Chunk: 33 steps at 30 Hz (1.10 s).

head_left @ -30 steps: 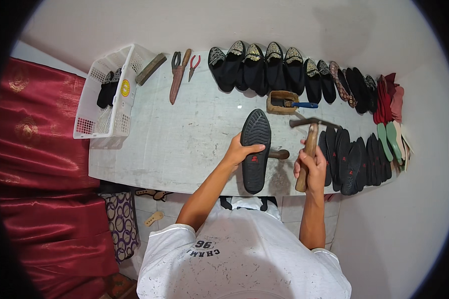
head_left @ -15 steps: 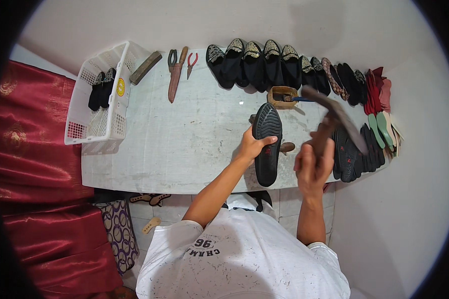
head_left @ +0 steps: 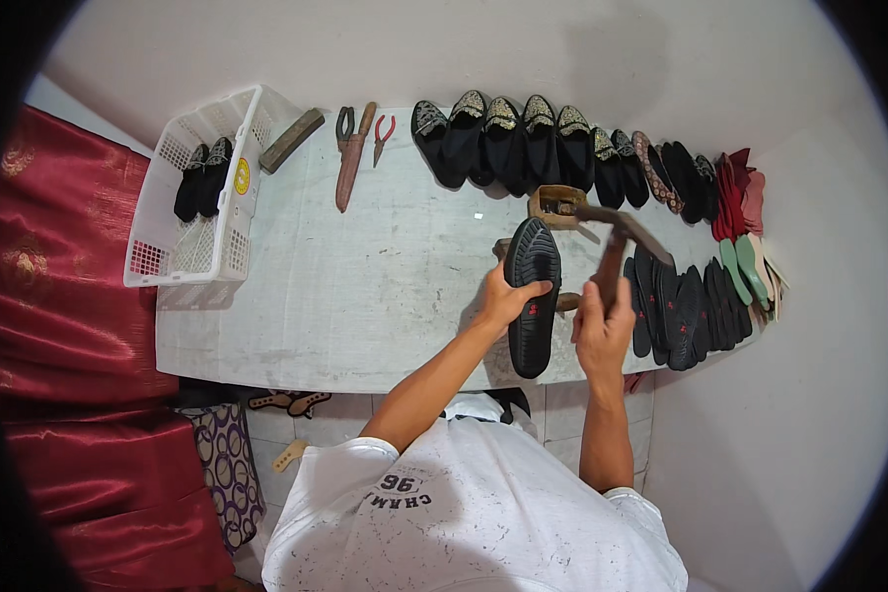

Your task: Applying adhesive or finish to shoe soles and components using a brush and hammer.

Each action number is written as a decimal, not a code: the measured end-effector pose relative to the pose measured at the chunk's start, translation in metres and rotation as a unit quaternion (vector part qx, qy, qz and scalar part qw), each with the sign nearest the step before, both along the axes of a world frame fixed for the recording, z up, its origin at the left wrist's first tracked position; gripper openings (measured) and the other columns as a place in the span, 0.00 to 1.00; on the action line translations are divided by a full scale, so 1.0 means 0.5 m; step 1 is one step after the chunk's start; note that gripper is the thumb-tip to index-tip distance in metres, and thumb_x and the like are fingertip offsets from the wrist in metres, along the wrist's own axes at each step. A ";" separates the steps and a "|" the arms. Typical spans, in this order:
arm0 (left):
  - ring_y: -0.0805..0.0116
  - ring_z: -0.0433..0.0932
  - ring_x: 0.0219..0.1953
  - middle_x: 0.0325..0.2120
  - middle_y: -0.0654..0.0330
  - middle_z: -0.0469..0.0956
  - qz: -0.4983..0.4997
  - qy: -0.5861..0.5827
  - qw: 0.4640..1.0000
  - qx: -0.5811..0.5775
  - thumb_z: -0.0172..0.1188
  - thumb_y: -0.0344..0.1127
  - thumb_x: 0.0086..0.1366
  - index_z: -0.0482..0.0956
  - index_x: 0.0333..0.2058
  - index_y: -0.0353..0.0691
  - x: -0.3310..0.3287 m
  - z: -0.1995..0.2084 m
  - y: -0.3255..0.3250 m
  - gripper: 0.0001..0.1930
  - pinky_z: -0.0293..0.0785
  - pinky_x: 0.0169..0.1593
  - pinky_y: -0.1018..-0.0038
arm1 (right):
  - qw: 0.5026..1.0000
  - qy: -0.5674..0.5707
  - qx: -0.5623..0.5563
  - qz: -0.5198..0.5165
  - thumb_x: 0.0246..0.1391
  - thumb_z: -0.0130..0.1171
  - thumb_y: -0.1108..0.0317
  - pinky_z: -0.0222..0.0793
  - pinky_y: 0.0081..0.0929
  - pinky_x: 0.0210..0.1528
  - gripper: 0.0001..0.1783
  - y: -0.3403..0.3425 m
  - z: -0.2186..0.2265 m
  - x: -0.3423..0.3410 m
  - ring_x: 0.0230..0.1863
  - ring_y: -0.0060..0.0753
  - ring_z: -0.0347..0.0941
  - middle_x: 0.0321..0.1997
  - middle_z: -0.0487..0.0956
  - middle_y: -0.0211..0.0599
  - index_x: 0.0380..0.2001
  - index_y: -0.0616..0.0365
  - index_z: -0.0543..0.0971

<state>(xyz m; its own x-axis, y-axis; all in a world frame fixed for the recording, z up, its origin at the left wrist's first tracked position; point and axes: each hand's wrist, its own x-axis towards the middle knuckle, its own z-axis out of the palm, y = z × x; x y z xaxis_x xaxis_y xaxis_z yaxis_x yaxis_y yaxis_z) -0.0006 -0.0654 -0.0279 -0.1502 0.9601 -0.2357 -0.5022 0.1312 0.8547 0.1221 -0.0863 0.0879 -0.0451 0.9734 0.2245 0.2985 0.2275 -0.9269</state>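
Observation:
A black shoe [head_left: 532, 340] is turned with its ridged sole facing up, its toe pointing away from me. My left hand [head_left: 506, 297] grips it from the left side, the thumb lying across the sole. A hammer [head_left: 629, 236] stands raised to the right of the shoe, my right hand [head_left: 603, 333] wrapped round its wooden handle. The hammer head is apart from the sole. From under the shoe, a brown object [head_left: 567, 302] sticks out on the right; the rest of it is hidden.
Several black shoes [head_left: 504, 148] line the table's [head_left: 296, 296] back edge. A tan box [head_left: 555, 221] sits before them. Black soles [head_left: 683, 316] and green insoles [head_left: 752, 266] lie right. At left are a white basket [head_left: 229, 247], a brown block [head_left: 292, 141], a sheathed knife [head_left: 348, 176] and red-handled pliers [head_left: 383, 138].
The hammer and my right hand have shifted slightly left, the hammer head turning and coming into clearer view. My left hand still grips the shoe. The whole view has shifted slightly.

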 end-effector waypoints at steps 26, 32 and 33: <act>0.71 0.78 0.38 0.38 0.60 0.79 0.014 -0.029 0.999 0.034 0.69 0.25 0.50 0.75 0.45 0.36 0.009 -0.031 0.005 0.22 0.75 0.45 0.74 | 0.992 -0.119 -0.032 0.023 0.64 0.51 0.60 0.57 0.18 0.13 0.14 0.058 -0.064 -0.018 0.11 0.18 0.64 0.16 0.70 0.30 0.30 0.59 0.69; 0.70 0.77 0.42 0.39 0.60 0.79 0.005 0.024 0.999 0.022 0.69 0.25 0.50 0.75 0.46 0.36 0.005 -0.003 -0.003 0.23 0.73 0.47 0.73 | 0.998 0.016 -0.059 0.017 0.64 0.53 0.63 0.59 0.23 0.17 0.12 0.042 0.001 -0.023 0.16 0.17 0.65 0.15 0.70 0.30 0.32 0.62 0.69; 0.69 0.77 0.43 0.39 0.60 0.79 0.000 0.011 1.000 0.018 0.69 0.24 0.50 0.75 0.46 0.36 0.006 0.000 -0.003 0.23 0.73 0.48 0.73 | 1.000 0.011 0.007 0.008 0.64 0.52 0.64 0.61 0.25 0.18 0.12 0.036 -0.009 -0.029 0.17 0.19 0.66 0.16 0.71 0.33 0.33 0.62 0.69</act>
<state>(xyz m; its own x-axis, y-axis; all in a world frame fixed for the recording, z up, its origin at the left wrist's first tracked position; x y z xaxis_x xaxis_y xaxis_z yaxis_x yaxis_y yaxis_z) 0.0024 -0.0667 -0.0279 -0.1559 0.9678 -0.1974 -0.4829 0.0997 0.8700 0.1077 -0.0683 0.0835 -0.0561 0.9694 0.2391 0.2747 0.2452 -0.9297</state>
